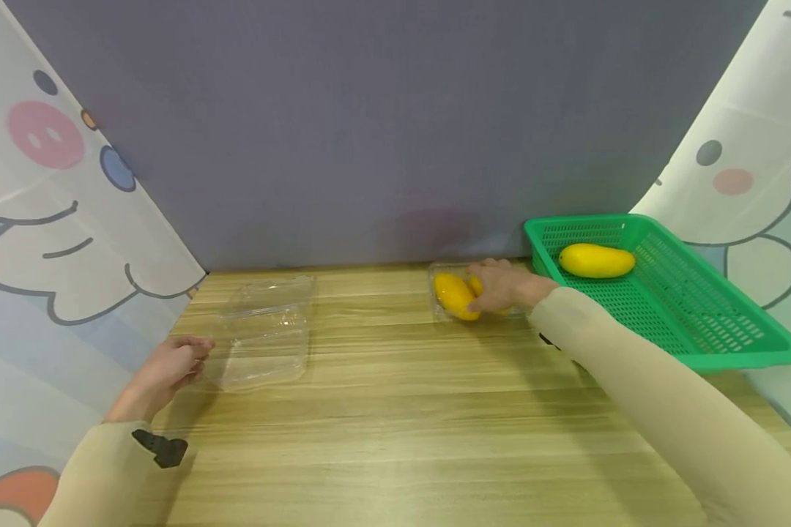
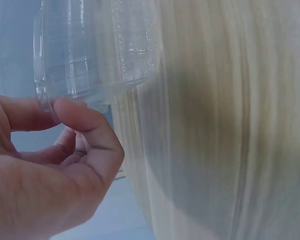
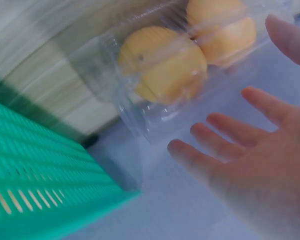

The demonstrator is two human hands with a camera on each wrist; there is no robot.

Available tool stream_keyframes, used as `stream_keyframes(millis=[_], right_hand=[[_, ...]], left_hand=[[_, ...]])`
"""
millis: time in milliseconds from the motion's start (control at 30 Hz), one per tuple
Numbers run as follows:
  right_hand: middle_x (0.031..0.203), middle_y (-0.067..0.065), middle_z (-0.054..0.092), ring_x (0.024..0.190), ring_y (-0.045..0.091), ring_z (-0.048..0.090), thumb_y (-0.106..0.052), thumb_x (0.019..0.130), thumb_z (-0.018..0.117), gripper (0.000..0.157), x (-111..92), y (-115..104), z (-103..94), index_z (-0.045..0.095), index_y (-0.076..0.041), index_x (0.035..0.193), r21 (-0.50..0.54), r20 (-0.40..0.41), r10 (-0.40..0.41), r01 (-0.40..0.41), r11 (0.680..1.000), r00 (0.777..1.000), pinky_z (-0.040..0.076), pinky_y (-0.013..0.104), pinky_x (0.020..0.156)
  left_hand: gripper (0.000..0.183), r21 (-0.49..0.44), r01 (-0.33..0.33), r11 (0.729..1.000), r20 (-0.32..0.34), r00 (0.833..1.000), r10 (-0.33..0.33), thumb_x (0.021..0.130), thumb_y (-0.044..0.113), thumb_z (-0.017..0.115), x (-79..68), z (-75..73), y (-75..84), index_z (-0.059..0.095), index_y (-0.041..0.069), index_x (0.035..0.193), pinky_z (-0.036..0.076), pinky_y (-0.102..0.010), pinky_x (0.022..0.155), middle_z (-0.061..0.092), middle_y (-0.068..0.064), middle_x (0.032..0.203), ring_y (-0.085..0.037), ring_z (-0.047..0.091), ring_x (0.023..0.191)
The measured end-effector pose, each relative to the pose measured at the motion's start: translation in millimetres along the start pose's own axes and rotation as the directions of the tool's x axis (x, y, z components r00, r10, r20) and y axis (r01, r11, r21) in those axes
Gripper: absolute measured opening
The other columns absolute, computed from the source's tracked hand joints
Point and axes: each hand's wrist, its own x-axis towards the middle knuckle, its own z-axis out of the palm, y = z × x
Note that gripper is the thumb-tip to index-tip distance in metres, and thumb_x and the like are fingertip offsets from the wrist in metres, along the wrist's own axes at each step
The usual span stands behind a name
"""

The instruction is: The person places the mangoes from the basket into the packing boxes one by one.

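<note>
My left hand (image 1: 171, 366) pinches the rim of an open clear plastic clamshell box (image 1: 266, 359) on the left of the table; thumb and forefinger meet at that rim in the left wrist view. At the back right, two yellow mangoes (image 1: 456, 296) lie in another clear plastic box (image 1: 440, 313). My right hand (image 1: 497, 285) is over this box and partly hides one mango in the head view. Its fingers (image 3: 230, 131) are spread and fairly straight in the right wrist view, apart from the fruit.
A green plastic basket (image 1: 705, 359) stands at the right with one mango (image 1: 596, 260) inside. Behind the wooden table (image 1: 395, 439) rises a grey panel (image 1: 369, 132). Printed curtains (image 1: 26, 219) hang at both sides.
</note>
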Motion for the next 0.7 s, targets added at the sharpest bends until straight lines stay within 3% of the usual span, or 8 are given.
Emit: stream_keyframes(millis=[267, 700], right_hand=[[0.158, 0.029, 0.032, 0.144, 0.052, 0.027, -0.035, 0.098, 0.066, 0.072, -15.3, -0.3, -21.8, 0.037, -0.002, 0.155, -0.003, -0.045, -0.066, 0.066, 0.998, 0.997, 0.031, 0.066, 0.113], [0.159, 0.030, 0.026, 0.144, 0.053, 0.024, -0.035, 0.101, 0.062, 0.068, -37.2, 19.2, -44.2, 0.036, -0.004, 0.155, 0.015, -0.110, -0.062, 0.064, 0.998, 0.992, 0.032, 0.069, 0.109]], left_hand=[[0.051, -0.047, -0.013, 0.999, -0.003, 1.000, 0.013, 0.110, 0.020, 0.038, -5.2, 4.3, -2.9, 0.029, -0.016, 0.146, 0.051, -0.030, 0.069, 0.051, -0.005, 0.113, -0.013, 0.051, 0.079], [0.044, -0.051, -0.035, 0.998, 0.023, 0.999, 0.036, 0.110, 0.019, 0.039, -7.3, 20.3, 2.9, 0.036, -0.015, 0.138, 0.050, -0.030, 0.068, 0.051, -0.001, 0.099, -0.013, 0.049, 0.077]])
